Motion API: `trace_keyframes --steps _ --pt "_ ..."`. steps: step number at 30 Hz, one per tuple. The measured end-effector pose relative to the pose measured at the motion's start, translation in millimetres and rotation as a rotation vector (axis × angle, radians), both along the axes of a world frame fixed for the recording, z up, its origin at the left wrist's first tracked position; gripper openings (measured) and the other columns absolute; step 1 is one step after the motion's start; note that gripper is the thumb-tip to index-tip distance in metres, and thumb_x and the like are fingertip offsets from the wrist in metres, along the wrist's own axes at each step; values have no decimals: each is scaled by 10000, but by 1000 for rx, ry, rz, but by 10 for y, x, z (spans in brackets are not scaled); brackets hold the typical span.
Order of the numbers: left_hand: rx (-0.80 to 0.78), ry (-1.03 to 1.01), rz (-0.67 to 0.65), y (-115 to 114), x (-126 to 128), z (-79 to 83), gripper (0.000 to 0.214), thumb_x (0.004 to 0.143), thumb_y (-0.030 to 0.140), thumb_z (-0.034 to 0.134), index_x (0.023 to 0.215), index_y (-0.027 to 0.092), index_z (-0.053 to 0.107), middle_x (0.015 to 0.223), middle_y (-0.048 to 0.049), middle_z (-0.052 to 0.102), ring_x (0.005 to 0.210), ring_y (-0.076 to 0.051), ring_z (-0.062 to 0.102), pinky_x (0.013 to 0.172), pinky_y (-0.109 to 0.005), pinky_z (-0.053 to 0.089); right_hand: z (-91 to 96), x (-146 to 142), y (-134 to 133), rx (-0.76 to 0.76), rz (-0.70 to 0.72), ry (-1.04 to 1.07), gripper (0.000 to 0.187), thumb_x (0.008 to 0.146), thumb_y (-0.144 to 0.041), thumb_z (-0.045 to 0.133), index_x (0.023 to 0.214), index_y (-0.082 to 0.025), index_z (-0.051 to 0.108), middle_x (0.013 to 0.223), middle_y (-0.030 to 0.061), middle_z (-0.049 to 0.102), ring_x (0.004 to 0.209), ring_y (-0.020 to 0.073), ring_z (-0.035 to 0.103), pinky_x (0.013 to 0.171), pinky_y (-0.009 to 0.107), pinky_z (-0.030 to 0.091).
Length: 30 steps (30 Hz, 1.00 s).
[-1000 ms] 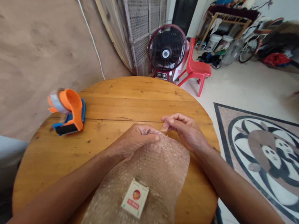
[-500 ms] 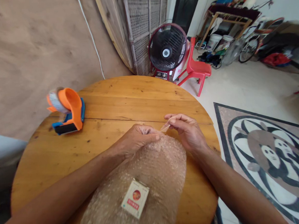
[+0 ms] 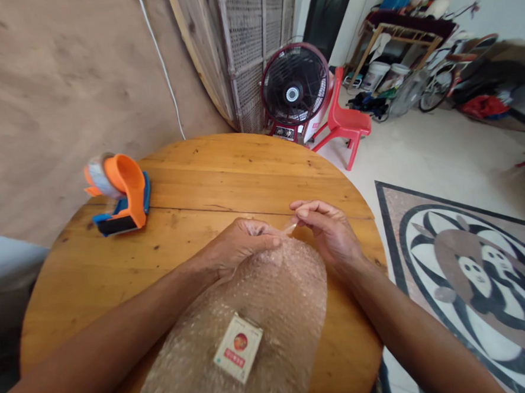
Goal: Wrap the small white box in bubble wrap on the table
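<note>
A sheet of clear bubble wrap (image 3: 277, 296) stretches toward me over the wooden table. My left hand (image 3: 251, 241) is closed, pinching the far edge of the wrap between thumb and fingers. Just to its right, my right hand (image 3: 326, 225) pinches a small clear strip (image 3: 291, 225), which looks like tape, between thumb and forefinger. The strip runs toward the left hand's fingertips; where it ends is hard to make out. On the wrap lies a small cream box (image 3: 239, 347) with a red round picture and a red label.
An orange and blue tape dispenser (image 3: 122, 193) with a roll of tape stands at the left of the round wooden table (image 3: 217, 175). Beyond the table are a fan (image 3: 295, 85) and a red plastic chair (image 3: 345, 120). A panda floor pattern (image 3: 476, 272) lies at right.
Both hands keep nearly the same place and grip. The clear strip between them has shifted slightly. The box and wrap look unchanged.
</note>
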<state>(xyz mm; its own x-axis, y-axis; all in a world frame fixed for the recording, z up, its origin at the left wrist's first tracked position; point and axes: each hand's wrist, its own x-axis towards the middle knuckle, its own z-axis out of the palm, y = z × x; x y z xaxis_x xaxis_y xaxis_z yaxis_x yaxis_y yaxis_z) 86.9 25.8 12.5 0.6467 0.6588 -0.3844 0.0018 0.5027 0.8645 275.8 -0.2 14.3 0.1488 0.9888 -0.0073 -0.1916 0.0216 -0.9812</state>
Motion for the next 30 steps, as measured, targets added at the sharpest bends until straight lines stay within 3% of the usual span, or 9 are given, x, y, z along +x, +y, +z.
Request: trace_keyframes --steps 5,11,30 --pt "-35 -75 -29 -15 -1 -7 241 679 349 772 685 137 656 573 20 587 467 -59 469 483 -187 322 -19 24 17 -8 84 16 57 777 -270 698 750 -221 705 831 11 688 756 135 592 766 297 424" --pt "-27 -69 -71 -7 13 -31 299 669 355 786 834 113 728 715 -43 683 567 -98 571 548 -197 397 -49 33 20 -2 81 25 55 778 -268 706 768 -214 705 840 0 707 726 115 597 737 266 432" --pt "-55 -34 -34 -14 14 -29 278 655 335 791 775 97 709 639 -32 641 504 -89 531 508 -205 387 -89 34 -4 28 69 65 35 781 -247 707 766 -216 701 831 -1 720 701 120 633 743 277 477"
